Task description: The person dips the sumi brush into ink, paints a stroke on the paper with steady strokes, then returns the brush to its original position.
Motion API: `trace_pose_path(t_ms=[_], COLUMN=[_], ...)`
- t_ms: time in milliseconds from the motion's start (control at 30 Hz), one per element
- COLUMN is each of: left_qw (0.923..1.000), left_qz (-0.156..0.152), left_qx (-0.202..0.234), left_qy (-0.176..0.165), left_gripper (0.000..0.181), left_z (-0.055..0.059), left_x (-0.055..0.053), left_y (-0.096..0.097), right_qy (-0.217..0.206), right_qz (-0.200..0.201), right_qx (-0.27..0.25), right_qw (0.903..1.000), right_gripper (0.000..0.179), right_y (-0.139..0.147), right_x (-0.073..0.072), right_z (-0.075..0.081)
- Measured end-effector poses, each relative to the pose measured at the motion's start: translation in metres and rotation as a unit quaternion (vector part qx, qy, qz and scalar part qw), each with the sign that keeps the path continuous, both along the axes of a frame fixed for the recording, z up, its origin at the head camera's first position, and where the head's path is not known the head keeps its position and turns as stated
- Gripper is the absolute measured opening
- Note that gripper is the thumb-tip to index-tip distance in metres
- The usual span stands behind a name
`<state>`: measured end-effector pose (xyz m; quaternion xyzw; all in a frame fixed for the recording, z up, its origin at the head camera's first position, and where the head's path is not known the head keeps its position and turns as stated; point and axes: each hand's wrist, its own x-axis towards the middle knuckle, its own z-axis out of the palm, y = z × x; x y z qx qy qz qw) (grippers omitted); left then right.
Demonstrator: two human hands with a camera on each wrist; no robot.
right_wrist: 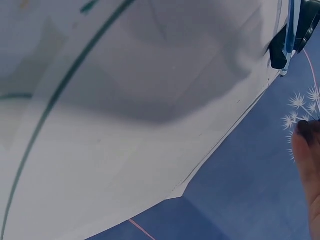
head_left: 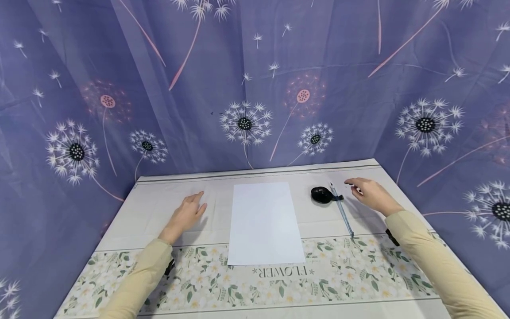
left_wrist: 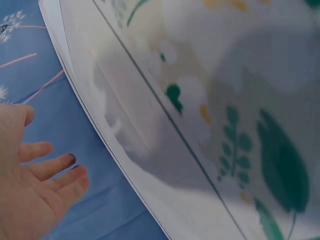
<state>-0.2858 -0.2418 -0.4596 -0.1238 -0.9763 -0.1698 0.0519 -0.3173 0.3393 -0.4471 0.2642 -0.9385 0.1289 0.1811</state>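
Observation:
A white sheet of paper (head_left: 264, 223) lies flat on the table, between the two hands. My left hand (head_left: 185, 217) hovers left of the sheet, fingers spread and nothing held; the left wrist view shows the same hand (left_wrist: 45, 185) with its palm visible. Right of the sheet sits a glossy black rounded object (head_left: 321, 195) with a short handle; its exact kind is unclear. Across that handle lies a slim blue pen-like stick (head_left: 343, 215) with a dark tip pointing away from me. My right hand (head_left: 372, 193) is just right of them, apart from both, its fingers loosely bent around nothing.
The table cover (head_left: 191, 283) is white with a floral band and the word FLOWER along the near part. Purple-blue dandelion curtains (head_left: 207, 133) hang behind the table and on both sides.

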Motion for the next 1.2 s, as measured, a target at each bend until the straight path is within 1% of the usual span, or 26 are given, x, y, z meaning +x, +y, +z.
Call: trace_pose_path(t_ms=[167,300,400,500,600,667,767,900,1000,1200], left_qw=[0.9994,0.9981,0.9969,0.9948,0.9917,0.9900,0.9879,0.9870,0.9871,0.9849], left_qz=[-0.014,-0.028,-0.047,-0.076,-0.097,-0.110,-0.116,-0.123,-0.128,-0.135], left_qx=[0.026,0.044,0.050,0.056,0.069,0.071,0.074,0.065,0.053,0.046], left_qy=[-0.016,-0.032,-0.037,-0.039,-0.048,-0.053,-0.071,-0.080,-0.080,-0.098], left_gripper=[0.054,0.053,0.052,0.051,0.050,0.049,0.050,0.051,0.051,0.050], left_z=[-0.002,-0.002,-0.003,-0.005,-0.005,-0.005,-0.004,-0.002,0.000,0.001], left_x=[0.001,0.003,0.003,0.004,0.006,0.007,0.010,0.014,0.017,0.021], left_y=[0.005,0.008,0.010,0.012,0.015,0.018,0.022,0.029,0.034,0.045], right_qy=[-0.022,-0.031,-0.043,-0.061,-0.075,-0.076,-0.079,-0.077,-0.068,-0.053], right_qz=[0.011,0.026,0.033,0.037,0.035,0.032,0.029,0.023,0.023,0.026], right_qx=[0.014,0.028,0.037,0.044,0.055,0.064,0.073,0.083,0.090,0.099], right_qw=[0.9996,0.9988,0.9978,0.9965,0.9951,0.9945,0.9938,0.9934,0.9934,0.9933], right_gripper=[0.020,0.019,0.019,0.020,0.022,0.023,0.026,0.030,0.031,0.033], right_y=[-0.001,-0.003,-0.005,-0.007,-0.008,-0.009,-0.010,-0.013,-0.015,-0.017], right_x=[0.003,0.005,0.008,0.011,0.015,0.016,0.019,0.023,0.026,0.031], right_z=[0.000,-0.001,-0.001,0.000,0.001,0.001,0.002,0.001,0.000,0.000])
